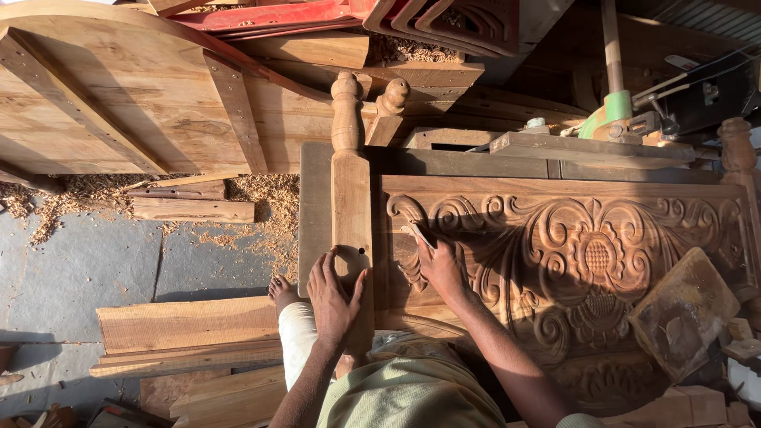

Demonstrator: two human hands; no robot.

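Observation:
A carved wooden panel (602, 238) with scrolls and a flower lies flat before me. A turned wooden post (351, 190) runs along its left edge. My left hand (335, 297) rests flat on the post's lower end, fingers spread. My right hand (442, 265) is closed around a thin tool (422, 235), probably a chisel, whose tip meets the scroll carving at the panel's left side. My bare foot (282, 292) shows just left of the post.
A flat worn wooden block (683, 313) lies on the panel's right. Planks (186, 325) sit on the stone floor at left, with wood shavings (261, 198) behind them. A large plank door (135, 95) stands at the back; a green-handled tool (610, 115) rests above the panel.

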